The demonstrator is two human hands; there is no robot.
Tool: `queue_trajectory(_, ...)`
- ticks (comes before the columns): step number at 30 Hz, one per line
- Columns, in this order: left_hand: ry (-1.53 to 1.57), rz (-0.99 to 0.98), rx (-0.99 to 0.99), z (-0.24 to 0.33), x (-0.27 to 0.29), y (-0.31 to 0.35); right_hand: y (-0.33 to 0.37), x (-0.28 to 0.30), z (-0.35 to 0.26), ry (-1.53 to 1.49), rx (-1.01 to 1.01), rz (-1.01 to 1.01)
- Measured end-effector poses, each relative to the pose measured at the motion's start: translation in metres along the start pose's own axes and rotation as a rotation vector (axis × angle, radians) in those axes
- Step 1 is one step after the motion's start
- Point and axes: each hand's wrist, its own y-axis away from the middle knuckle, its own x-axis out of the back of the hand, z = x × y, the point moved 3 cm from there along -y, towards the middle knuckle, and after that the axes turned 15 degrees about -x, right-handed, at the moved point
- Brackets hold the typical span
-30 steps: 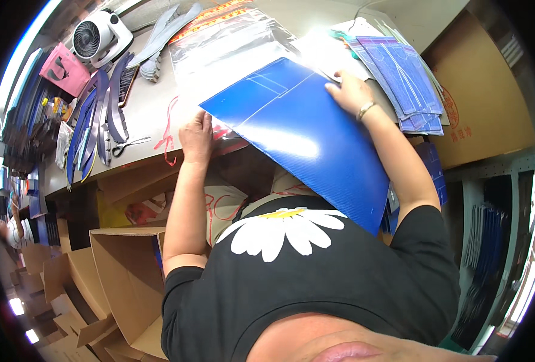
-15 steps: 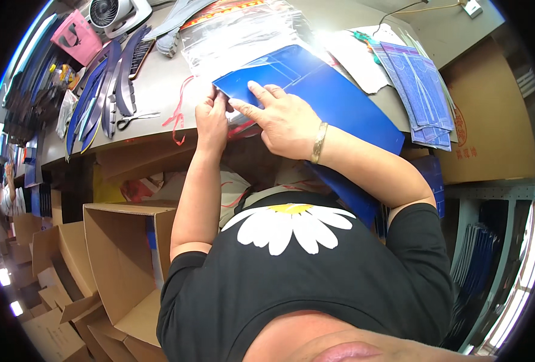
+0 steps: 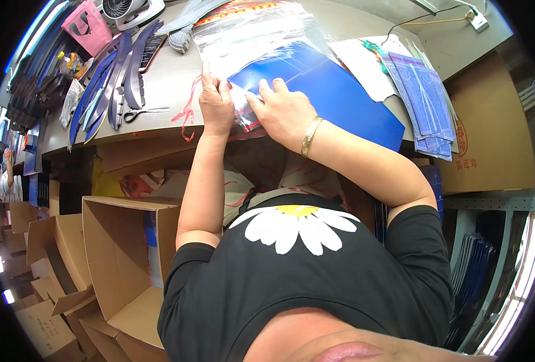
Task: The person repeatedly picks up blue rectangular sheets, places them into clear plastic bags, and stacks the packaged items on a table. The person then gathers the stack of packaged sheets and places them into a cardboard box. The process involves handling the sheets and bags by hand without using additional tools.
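Observation:
A large, smooth blue sheet [image 3: 346, 96] lies slanted on the table, its near right corner past the front edge. Clear plastic bags [image 3: 258, 36] with a red and orange printed strip lie at its far left side. My left hand [image 3: 216, 105] is closed at the sheet's left end, its thumb and fingers at the edge of the clear plastic. What lies between its fingertips is partly hidden. My right hand [image 3: 288, 114], with a gold bracelet [image 3: 311, 137] at the wrist, rests on the sheet's near left edge with its fingers apart.
Scissors [image 3: 143, 113] and a red ribbon [image 3: 187, 114] lie left of my hands. Dark curved strips [image 3: 116, 78], a pink bag [image 3: 86, 27] and a fan [image 3: 131, 9] are farther left. Blue denim-print pieces [image 3: 421, 99] lie right. An open cardboard box [image 3: 116, 259] stands below.
The blue sheet's upper left corner has shifted right, away from my left hand. My left hand's index finger now points upward. My right hand has moved slightly right and down.

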Motion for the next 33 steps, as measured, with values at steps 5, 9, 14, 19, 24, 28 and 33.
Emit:
queue_trajectory(5, 0.002, 0.073, 0.048, -0.002, -0.001, 0.000, -0.006, 0.002, -0.005, 0.055, -0.021, -0.109)
queue_trajectory(9, 0.024, 0.071, 0.101, -0.009, -0.004, 0.005, -0.008, -0.003, -0.005, 0.114, -0.020, -0.096)
queue_trajectory(14, -0.037, 0.039, 0.090, 0.010, -0.018, 0.009, -0.025, -0.014, -0.004, 0.035, -0.079, -0.050)
queue_trajectory(19, 0.166, 0.080, 0.171, 0.015, -0.025, 0.013, 0.003, 0.000, 0.012, -0.099, -0.024, 0.099)
queue_trajectory(24, 0.245, 0.012, 0.185, 0.022, -0.036, 0.028, 0.038, -0.022, 0.037, -0.207, -0.045, -0.104)
queue_trajectory(28, 0.620, 0.101, 0.357, 0.030, -0.054, 0.043, 0.026, -0.008, 0.037, -0.276, -0.100, -0.012)
queue_trajectory(33, 0.986, 0.160, 0.855, -0.028, -0.063, 0.006, 0.016, -0.027, 0.012, -0.265, -0.118, -0.181)
